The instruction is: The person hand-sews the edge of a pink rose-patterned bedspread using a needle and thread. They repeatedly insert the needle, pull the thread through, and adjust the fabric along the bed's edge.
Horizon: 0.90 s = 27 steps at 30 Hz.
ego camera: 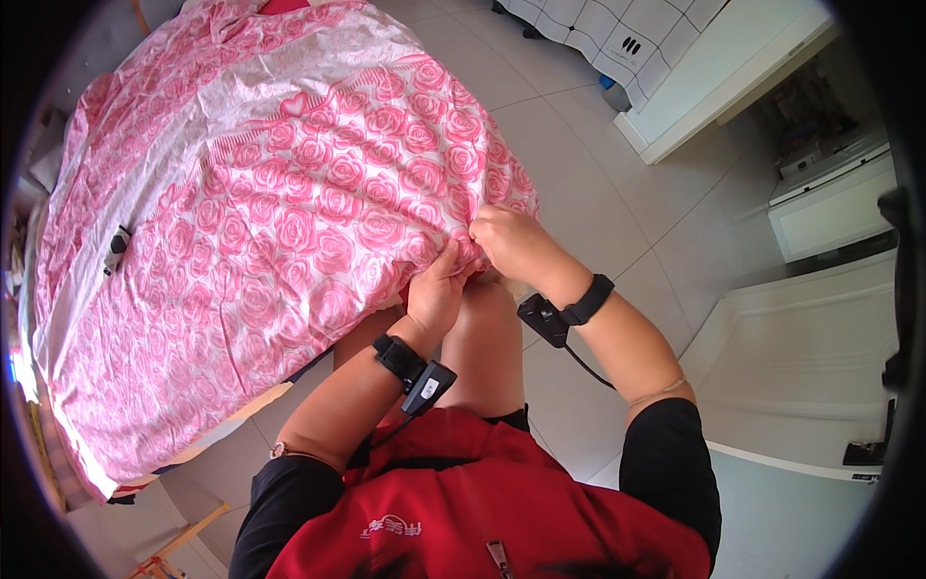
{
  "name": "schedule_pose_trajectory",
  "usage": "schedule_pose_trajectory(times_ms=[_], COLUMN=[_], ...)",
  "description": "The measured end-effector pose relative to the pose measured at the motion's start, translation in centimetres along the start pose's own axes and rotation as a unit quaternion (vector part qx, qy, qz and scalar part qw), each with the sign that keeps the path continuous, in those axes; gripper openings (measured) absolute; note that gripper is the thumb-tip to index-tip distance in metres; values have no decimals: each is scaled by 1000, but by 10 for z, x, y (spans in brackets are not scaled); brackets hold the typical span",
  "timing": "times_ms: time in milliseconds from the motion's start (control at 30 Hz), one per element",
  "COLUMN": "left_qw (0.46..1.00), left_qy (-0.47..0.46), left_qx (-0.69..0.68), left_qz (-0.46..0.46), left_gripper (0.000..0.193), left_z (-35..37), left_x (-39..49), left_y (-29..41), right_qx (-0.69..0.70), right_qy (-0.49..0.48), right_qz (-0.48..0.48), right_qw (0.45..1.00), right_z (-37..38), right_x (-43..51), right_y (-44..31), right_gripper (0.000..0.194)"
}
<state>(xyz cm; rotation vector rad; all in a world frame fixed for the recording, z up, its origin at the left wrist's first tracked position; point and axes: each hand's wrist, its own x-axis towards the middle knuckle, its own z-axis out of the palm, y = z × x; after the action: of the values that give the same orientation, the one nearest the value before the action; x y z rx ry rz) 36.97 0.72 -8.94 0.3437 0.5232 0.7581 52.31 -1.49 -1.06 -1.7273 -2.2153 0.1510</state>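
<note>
A pink and white rose-print bed cover [311,195] lies spread over a bed, wrinkled and with a paler band across its far side. At the bed's near corner my left hand [436,289] grips the cover's edge, thumb on top and fingers underneath. Just to its right, my right hand [506,239] pinches the same cloth near the corner with curled fingers. The cloth bunches between the two hands. What lies under the corner is mostly hidden by the cover and my hands. Both wrists carry black straps with small cabled devices.
On the cover's left side lies a small black and grey object [116,250]. A white panelled door [803,347] stands at the right, beside a doorway. Grey floor tiles [579,166] run along the bed. A grid-patterned cloth [615,36] hangs at the top right.
</note>
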Motion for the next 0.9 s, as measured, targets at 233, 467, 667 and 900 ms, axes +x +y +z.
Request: schedule_pose_trajectory(times_ms=[233, 467, 667, 900], left_qw=[999, 998, 998, 994], left_qy=[-32, -34, -49, -75], left_qx=[-8, -43, -28, -43], left_qz=[8, -13, -40, -70], left_gripper=[22, 20, 19, 18], left_z=[-1, 5, 5, 2], left_x=[1, -4, 0, -1], left_y=[3, 13, 15, 22], right_qx=[204, 339, 394, 427], right_qy=[8, -58, -72, -104], right_qz=[44, 102, 94, 94], right_qw=[978, 933, 912, 893], right_z=[0, -18, -13, -6], right_x=[5, -5, -3, 4], right_y=[7, 27, 35, 38], right_gripper=[9, 10, 10, 11])
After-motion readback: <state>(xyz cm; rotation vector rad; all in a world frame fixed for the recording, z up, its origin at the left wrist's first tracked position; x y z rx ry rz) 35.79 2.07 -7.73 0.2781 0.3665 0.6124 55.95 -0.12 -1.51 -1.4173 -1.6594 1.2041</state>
